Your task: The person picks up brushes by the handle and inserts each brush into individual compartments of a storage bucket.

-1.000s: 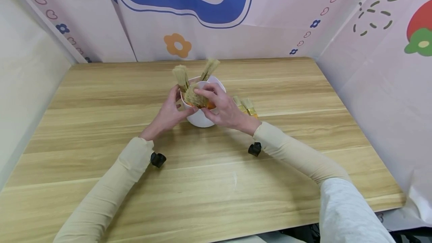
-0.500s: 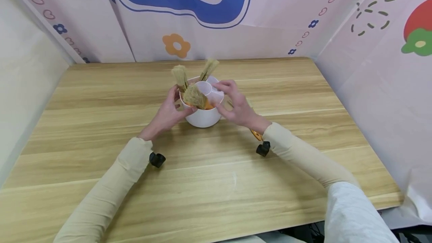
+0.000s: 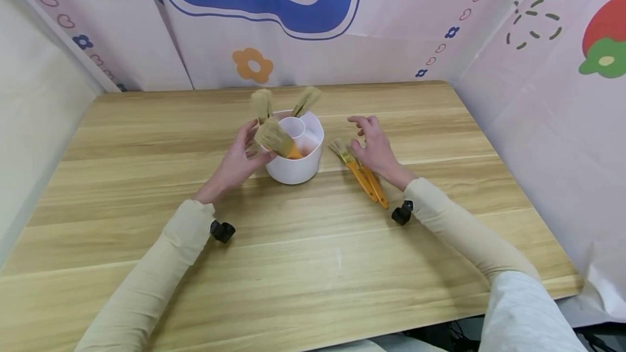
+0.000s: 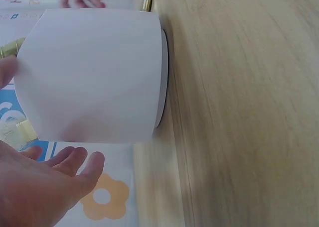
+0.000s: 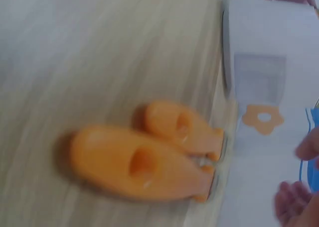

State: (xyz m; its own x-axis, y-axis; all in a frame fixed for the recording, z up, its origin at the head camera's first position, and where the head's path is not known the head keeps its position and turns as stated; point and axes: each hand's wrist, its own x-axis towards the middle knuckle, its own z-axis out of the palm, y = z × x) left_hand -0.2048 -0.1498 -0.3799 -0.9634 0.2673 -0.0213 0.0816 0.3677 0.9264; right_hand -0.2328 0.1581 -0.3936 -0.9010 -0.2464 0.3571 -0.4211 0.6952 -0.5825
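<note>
A white round organizer with compartments [image 3: 293, 171] stands upright on the table, several paintbrushes in it with bristles up. The front paintbrush [image 3: 274, 137] leans left across the rim. My left hand [image 3: 238, 157] is spread round the organizer's left side, its thumb near the front rim; in the left wrist view its fingers [image 4: 75, 165] lie loosely beside the white wall [image 4: 92, 77]. To the right of the organizer, my right hand [image 3: 375, 150] hovers with loosely bent fingers, holding nothing. Below it, two paintbrushes with orange handles [image 3: 361, 177] lie side by side; their handle ends [image 5: 134, 162] fill the right wrist view.
The wooden table [image 3: 274, 276] reaches back to a printed white wall sheet [image 3: 381, 58]. Another sheet with a strawberry print borders the right side. A small black wrist camera [image 3: 222, 231] sits at the left cuff, another [image 3: 402, 213] at the right.
My right hand has let go of the front paintbrush in the organizer and moved right, over the two lying paintbrushes. My left hand has stayed beside the organizer.
</note>
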